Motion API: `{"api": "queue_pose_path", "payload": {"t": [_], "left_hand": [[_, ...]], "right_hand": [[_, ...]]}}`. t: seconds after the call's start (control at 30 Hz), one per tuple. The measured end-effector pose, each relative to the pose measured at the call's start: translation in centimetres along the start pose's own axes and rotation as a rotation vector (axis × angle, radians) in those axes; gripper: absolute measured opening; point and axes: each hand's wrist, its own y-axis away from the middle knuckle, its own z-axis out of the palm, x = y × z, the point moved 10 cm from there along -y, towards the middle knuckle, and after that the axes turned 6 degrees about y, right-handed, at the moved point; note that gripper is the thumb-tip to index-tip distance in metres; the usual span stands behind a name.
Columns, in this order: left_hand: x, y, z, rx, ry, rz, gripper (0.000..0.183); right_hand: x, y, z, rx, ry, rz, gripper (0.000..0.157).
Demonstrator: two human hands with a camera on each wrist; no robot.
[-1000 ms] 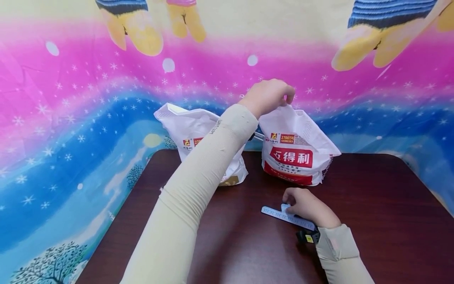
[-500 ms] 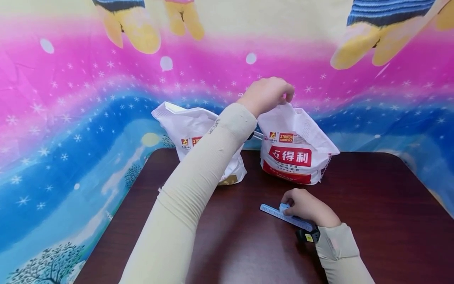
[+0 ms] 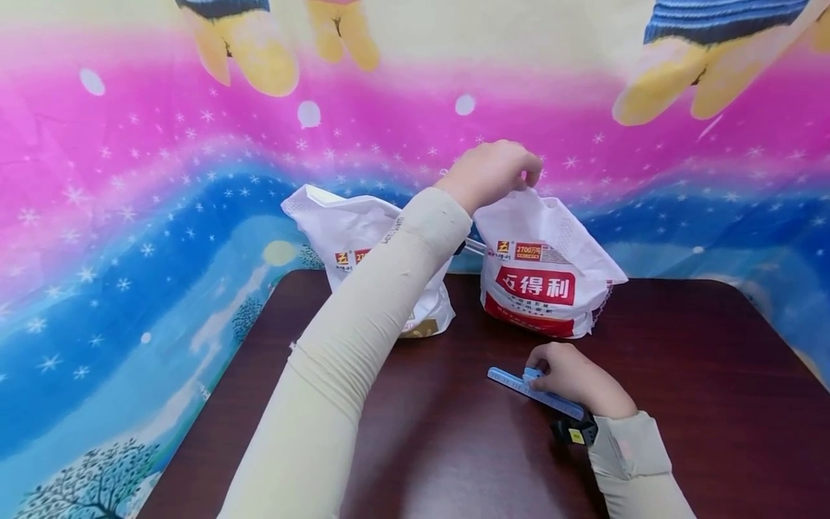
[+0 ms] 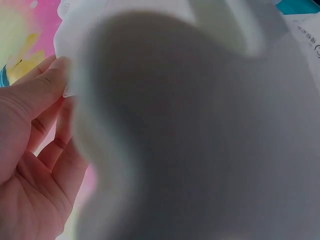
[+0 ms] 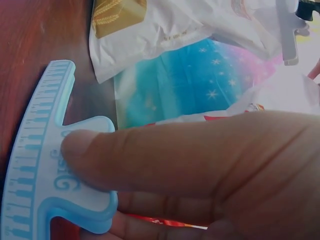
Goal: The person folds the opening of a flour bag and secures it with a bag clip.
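Observation:
My left hand [image 3: 496, 169] pinches the top edge of a white printed flour bag [image 3: 534, 287], which stands upright at the back of the table. In the left wrist view, thumb and fingertips [image 4: 59, 65] meet on the bag's pale edge, and a blurred fold of it fills much of that view. Low over the table in front, my right hand [image 3: 573, 378] holds a light blue bag clip [image 3: 509, 382] by its grip tab. The right wrist view shows the thumb [image 5: 80, 145] pressed on the tab of that clip [image 5: 30, 150], along a piano-key pattern.
A second white flour bag [image 3: 346, 223] stands to the left, partly hidden by my left forearm [image 3: 337, 367]. Both bags rest on a dark brown table [image 3: 441, 447]. Behind it hangs a colourful printed backdrop [image 3: 194, 144].
My right hand has shifted slightly to the right with the clip, whose angle has changed a little. The left hand keeps its place at the top of the bag.

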Motion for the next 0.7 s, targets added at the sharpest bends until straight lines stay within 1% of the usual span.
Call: {"api": "queue_pose_path", "payload": {"t": [0.27, 0.33, 0.6, 0.7], "left_hand": [[0.2, 0.0, -0.5, 0.009, -0.005, 0.003, 0.029], [0.1, 0.0, -0.4, 0.007, -0.009, 0.0, 0.029], [-0.1, 0.1, -0.1, -0.004, -0.02, -0.005, 0.03], [0.0, 0.1, 0.1, -0.002, -0.018, 0.002, 0.029]], "right_hand": [[0.1, 0.4, -1.5, 0.066, 0.011, -0.032, 0.034], [0.2, 0.4, -1.9, 0.086, 0.016, -0.026, 0.034], [0.4, 1.1, -3.6, 0.209, 0.038, -0.054, 0.035], [0.7, 1.5, -4.0, 0.243, 0.03, -0.048, 0.035]]}}
